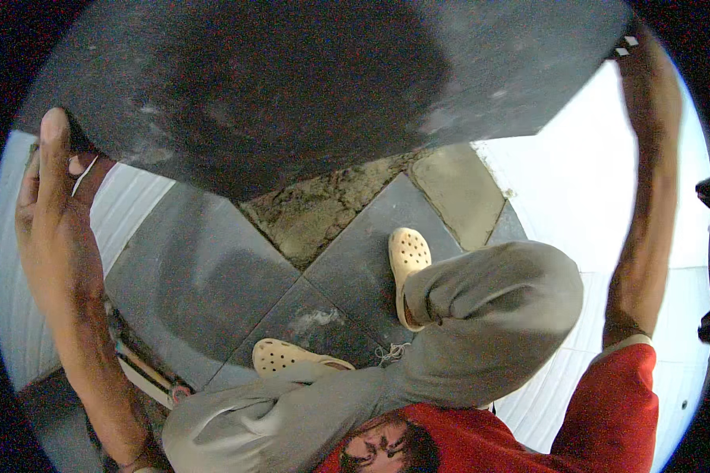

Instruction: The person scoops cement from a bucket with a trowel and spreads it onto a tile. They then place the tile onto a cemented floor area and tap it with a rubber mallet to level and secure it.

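Observation:
A large dark square tile (331,87) fills the top of the head view, held up over the floor. My left hand (59,221) grips its left edge, thumb and fingers around the rim. My right hand (645,55) is at its upper right edge, fingers mostly hidden, with small white pieces (625,49) beside it. Beneath the tile is a rough patch of mortar (308,225), bordered by dark laid tiles (197,260) and a smoother grey-green patch (454,189) at the right.
My legs in grey trousers and cream clogs (409,260) are on the dark floor. A long tool (146,370) with a red end lies at lower left, near a scrap of string (390,355). Pale walls (568,197) curve along both sides.

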`<act>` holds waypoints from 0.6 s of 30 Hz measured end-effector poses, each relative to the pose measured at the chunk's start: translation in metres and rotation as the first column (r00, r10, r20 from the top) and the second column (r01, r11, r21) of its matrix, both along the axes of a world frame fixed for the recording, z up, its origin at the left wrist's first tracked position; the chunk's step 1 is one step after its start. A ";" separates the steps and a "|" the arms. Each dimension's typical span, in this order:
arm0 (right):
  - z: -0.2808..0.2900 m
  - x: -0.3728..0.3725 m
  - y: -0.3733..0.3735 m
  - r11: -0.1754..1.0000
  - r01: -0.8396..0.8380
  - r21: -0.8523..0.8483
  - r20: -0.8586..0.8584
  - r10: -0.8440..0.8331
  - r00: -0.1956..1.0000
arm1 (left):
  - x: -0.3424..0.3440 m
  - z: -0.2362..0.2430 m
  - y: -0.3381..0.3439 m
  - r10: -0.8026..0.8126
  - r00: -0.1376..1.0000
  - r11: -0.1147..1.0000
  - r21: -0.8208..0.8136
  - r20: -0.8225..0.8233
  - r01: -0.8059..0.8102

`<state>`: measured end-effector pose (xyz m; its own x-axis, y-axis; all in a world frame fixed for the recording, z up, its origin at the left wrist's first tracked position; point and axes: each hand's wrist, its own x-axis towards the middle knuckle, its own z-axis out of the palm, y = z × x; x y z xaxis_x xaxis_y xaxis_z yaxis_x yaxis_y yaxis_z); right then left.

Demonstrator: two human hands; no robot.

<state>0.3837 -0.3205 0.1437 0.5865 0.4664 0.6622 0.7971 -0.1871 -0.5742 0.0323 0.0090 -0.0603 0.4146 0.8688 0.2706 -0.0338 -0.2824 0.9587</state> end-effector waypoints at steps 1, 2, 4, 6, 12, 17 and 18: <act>-0.017 0.005 -0.009 0.998 0.051 -0.030 -0.013 -0.051 0.999 | 0.008 0.005 -0.004 -0.022 0.999 1.000 -0.008 -0.040 0.022; -0.042 0.005 -0.017 0.830 0.476 -0.291 0.694 -0.159 0.702 | 0.018 0.007 -0.006 -0.043 0.996 0.999 -0.020 -0.084 0.041; -0.094 0.013 -0.023 0.837 0.483 -0.257 0.144 -0.461 0.876 | 0.047 0.006 -0.012 -0.002 0.987 0.998 -0.058 -0.158 -0.007; -0.149 0.027 -0.030 0.954 0.264 0.146 -0.221 -0.228 0.948 | 0.069 0.008 -0.025 -0.155 0.966 0.984 -0.119 -0.209 0.133; -0.239 0.097 -0.118 0.808 0.490 0.327 -0.569 -0.245 0.785 | 0.196 0.018 -0.077 -0.249 0.842 0.959 0.001 -0.478 0.284; -0.296 0.151 -0.220 0.718 0.647 0.256 -0.697 -0.326 0.638 | 0.341 0.014 -0.139 -0.446 0.724 0.858 -0.023 -0.526 0.512; -0.310 0.159 -0.236 0.696 0.688 0.206 -0.723 -0.365 0.587 | 0.372 0.002 -0.149 -0.490 0.703 0.837 -0.052 -0.515 0.545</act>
